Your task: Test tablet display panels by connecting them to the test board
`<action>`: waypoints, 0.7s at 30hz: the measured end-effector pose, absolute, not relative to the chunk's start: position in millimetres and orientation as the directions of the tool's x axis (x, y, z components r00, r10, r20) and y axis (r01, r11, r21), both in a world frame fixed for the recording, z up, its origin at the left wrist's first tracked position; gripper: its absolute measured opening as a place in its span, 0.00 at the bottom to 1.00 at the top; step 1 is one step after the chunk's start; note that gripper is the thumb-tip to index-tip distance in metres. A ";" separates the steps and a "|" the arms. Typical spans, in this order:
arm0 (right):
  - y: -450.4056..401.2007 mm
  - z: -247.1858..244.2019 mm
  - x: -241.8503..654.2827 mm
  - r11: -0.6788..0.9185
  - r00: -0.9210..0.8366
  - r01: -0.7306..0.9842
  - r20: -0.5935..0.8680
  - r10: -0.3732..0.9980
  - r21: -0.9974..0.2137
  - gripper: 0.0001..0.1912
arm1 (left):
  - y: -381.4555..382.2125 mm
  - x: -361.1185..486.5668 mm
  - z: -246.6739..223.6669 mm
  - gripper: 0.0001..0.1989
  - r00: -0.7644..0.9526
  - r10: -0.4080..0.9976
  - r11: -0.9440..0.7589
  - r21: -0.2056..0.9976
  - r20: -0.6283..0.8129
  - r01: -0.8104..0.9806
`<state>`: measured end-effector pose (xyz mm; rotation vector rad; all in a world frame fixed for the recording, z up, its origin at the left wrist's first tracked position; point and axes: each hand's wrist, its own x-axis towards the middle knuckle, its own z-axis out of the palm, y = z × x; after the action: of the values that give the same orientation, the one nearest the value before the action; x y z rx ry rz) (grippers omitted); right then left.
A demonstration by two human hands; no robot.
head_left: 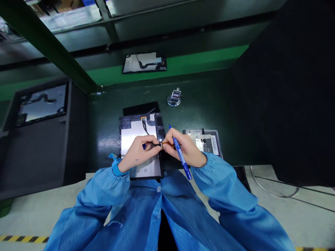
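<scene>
The thin dark ribbon cable (161, 145) is pinched between the fingertips of the left hand (140, 152) and right hand (187, 147), apparently to steady its small end, above a black-framed, silver-backed display panel (138, 130) at the worktop's (108, 101) front edge. A blue plastic pen (182, 159) crosses the right hand, likely leaving those fingertips free.

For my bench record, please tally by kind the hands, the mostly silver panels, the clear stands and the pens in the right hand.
Hands: 2 (left hand, right hand)
Silver panels: 3 (back panel, left panel, near panel)
Clear stand: 1
Pen in right hand: 1
Total: 7
</scene>
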<state>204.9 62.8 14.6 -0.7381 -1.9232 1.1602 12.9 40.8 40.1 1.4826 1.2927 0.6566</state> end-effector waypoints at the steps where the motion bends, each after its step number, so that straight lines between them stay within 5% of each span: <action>1: 62.9 14.5 204.4 0.413 -0.546 0.090 0.302 0.781 -0.906 0.13 | 40.1 12.4 39.8 0.09 0.271 0.937 0.102 0.917 -0.218 0.386; 14: 63.1 13.2 196.3 0.363 -0.561 0.056 0.272 0.782 -0.930 0.13 | 40.2 12.8 38.7 0.08 0.273 0.938 0.120 0.939 -0.213 0.322; 18: 64.8 14.9 208.2 0.310 -0.434 0.090 0.242 0.868 -0.947 0.13 | 22.4 -9.5 43.2 0.11 0.057 0.988 0.112 0.930 -0.141 0.351; 21: 76.3 22.8 228.5 0.339 -0.380 0.198 0.247 0.892 -0.920 0.08 | 1.5 -48.1 45.4 0.15 -0.166 0.986 0.116 0.787 -0.018 0.606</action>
<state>228.5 76.3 22.8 -0.9666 -1.7955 1.0828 -48.1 1.5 45.4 1.5420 1.8391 0.8774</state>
